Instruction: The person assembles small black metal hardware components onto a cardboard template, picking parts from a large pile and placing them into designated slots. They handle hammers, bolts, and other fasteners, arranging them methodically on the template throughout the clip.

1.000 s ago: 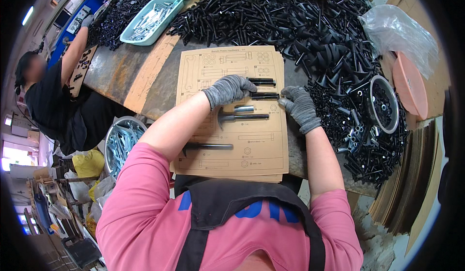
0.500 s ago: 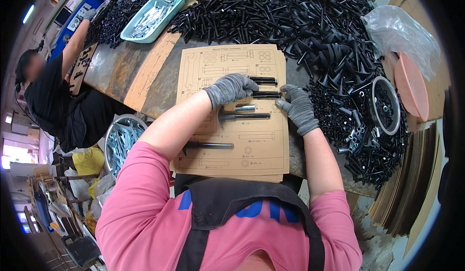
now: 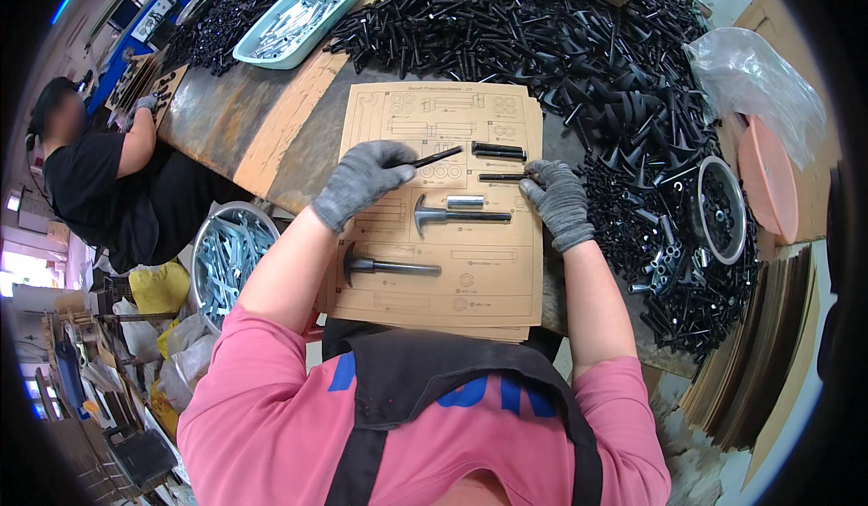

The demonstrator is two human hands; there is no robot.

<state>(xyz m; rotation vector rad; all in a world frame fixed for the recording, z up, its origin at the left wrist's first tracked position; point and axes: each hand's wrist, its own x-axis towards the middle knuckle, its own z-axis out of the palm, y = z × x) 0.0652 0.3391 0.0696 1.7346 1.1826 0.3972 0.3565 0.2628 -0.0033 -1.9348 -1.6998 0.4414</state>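
Observation:
My left hand (image 3: pixel 364 182), in a grey knit glove, pinches a black bolt (image 3: pixel 439 157) at one end, tilted above a printed cardboard sheet (image 3: pixel 398 300). My gloved right hand (image 3: pixel 559 204) has its fingertips closed on the end of another black bolt (image 3: pixel 500 178), which lies across the sheet. Just above that, thick black bolts (image 3: pixel 499 151) lie side by side. Lower down are a short silver sleeve (image 3: pixel 465 201) and a black T-handled screw (image 3: pixel 470 217). A second T-handled screw (image 3: pixel 398 267) rests near the sheet's lower left.
Black hardware is heaped (image 3: pixel 506 36) along the back and right. A metal bowl (image 3: pixel 743 212) sits in the right heap beside a pink basin (image 3: pixel 767 180). At left are a turquoise tray (image 3: pixel 330 31) of silver parts, a bowl of silver bolts (image 3: pixel 233 266) and a co-worker (image 3: pixel 81 171).
My left hand has moved left, drawing one black bolt away from the one at my right hand. The co-worker's arm has come down from the far heap.

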